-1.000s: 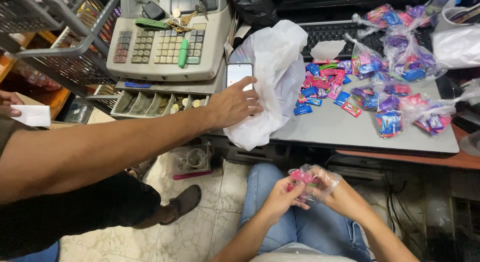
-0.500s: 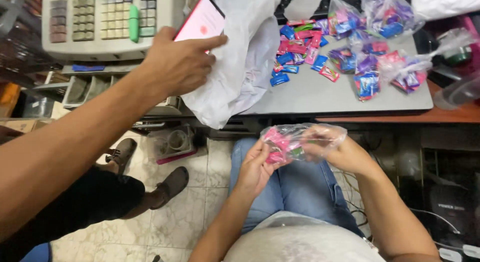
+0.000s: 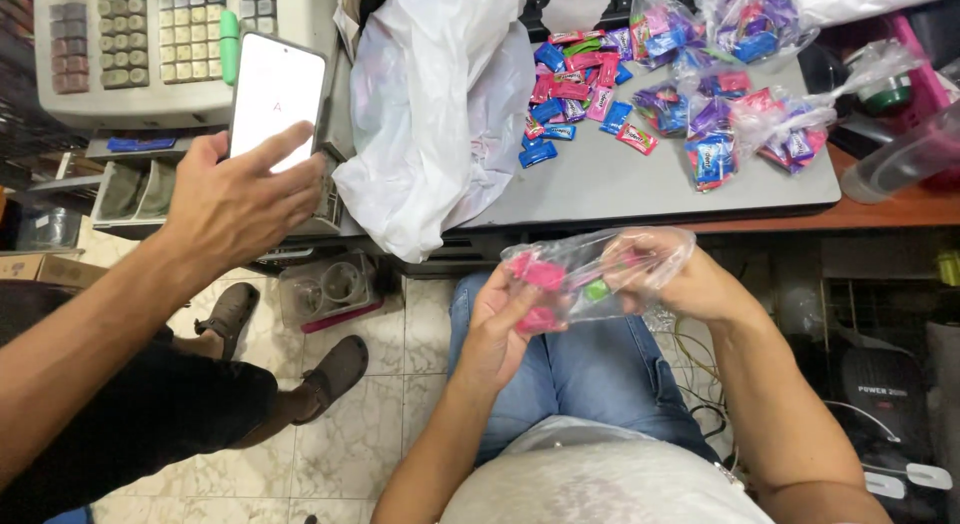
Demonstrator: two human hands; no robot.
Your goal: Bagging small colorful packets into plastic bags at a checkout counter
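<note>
Counter: flat grey tabletop (image 3: 640, 179), smooth, far of the lap.
White sack: crumpled thin white plastic bag (image 3: 440, 104), draped over the counter's near-left edge.
Register: beige cash register with square keys (image 3: 150, 44), far left.
Sweets: loose glossy wrapped candies in pink and blue (image 3: 575, 89), beside knotted clear packets of candies (image 3: 740, 134) on the right.
Small bag: crinkly clear plastic bag holding pink candies (image 3: 590, 274), over the lap.
Left hand (image 3: 505, 324): curled under the bag's left end.
Right hand (image 3: 680, 279): pinched closed on its right end.
Other person's hand (image 3: 240, 199): grips a white-screened phone (image 3: 275, 99).
</note>
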